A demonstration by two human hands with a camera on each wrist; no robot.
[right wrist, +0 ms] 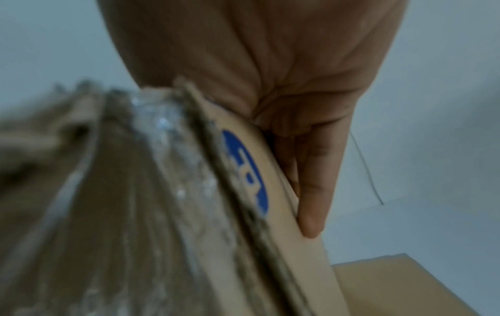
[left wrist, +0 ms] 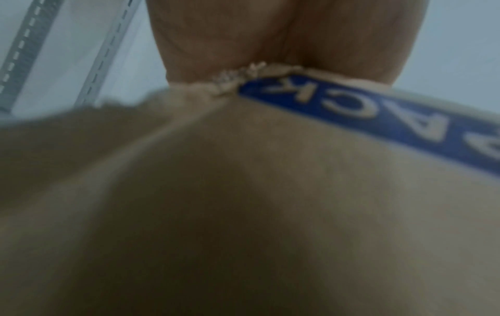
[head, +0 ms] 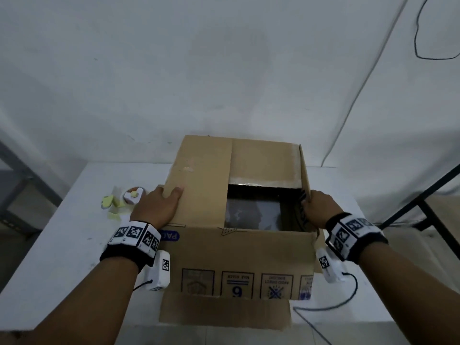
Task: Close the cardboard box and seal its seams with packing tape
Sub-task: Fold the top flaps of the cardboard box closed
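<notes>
A brown cardboard box [head: 239, 255] stands on the white table [head: 74, 245], top partly open over a dark inside [head: 251, 212]. Its left flap [head: 201, 180] is folded over the opening. My left hand [head: 156, 207] grips that flap's near left edge, thumb on top and fingers hidden beneath. The far flap [head: 263, 165] lies down, and the near flap [head: 224, 310] hangs outward. The right flap [head: 305, 175] stands upright. My right hand [head: 321, 205] lies against its outer printed face [right wrist: 273, 192] with straight fingers [right wrist: 314, 192]. A small round roll [head: 133, 195], apparently tape, lies left of the box.
Yellow scraps [head: 109, 201] lie beside the roll. A black cable [head: 348, 295] trails over the table at the right. A dark metal frame [head: 423, 207] stands to the right and a shelf [head: 15, 175] to the left. A white wall is close behind.
</notes>
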